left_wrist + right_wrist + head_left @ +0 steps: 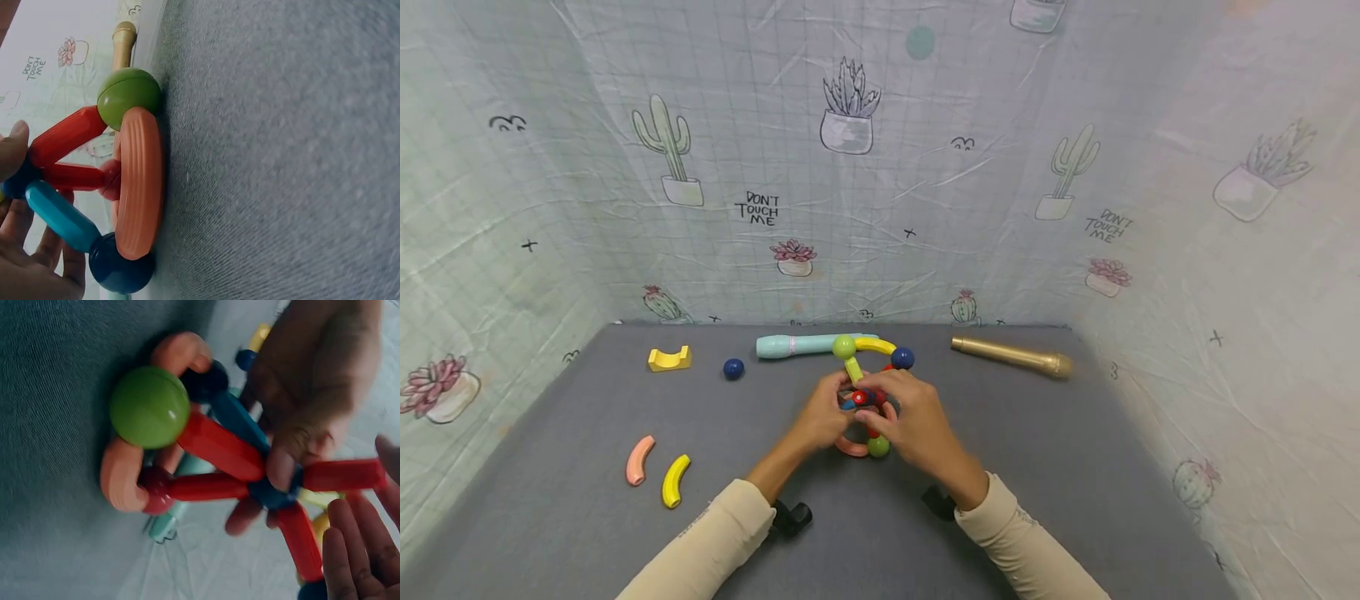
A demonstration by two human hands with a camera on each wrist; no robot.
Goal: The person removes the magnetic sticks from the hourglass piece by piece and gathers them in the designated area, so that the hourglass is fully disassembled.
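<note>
A toy structure of coloured sticks and balls (852, 447) stands in the middle of the table, with curved salmon pieces at its base. My left hand (820, 419) grips it at an upper dark blue ball (265, 495), its thumb laid on that ball. Several straight sticks meet there, among them a blue stick (62, 215) and a red stick (342, 475) that juts out. Around the free end of this red stick my right hand (925, 427) is spread, thumb and fingers on either side; fingertip contact is unclear. A yellow curved stick (875, 344) links a green ball (844, 347) and a blue ball (902, 358).
At the left lie a yellow cradle-shaped block (670, 359), a dark blue ball (733, 369), a salmon curved stick (640, 461) and a yellow curved stick (675, 481). A light blue microphone-shaped object (782, 347) lies behind the structure, a gold microphone (1015, 356) at back right.
</note>
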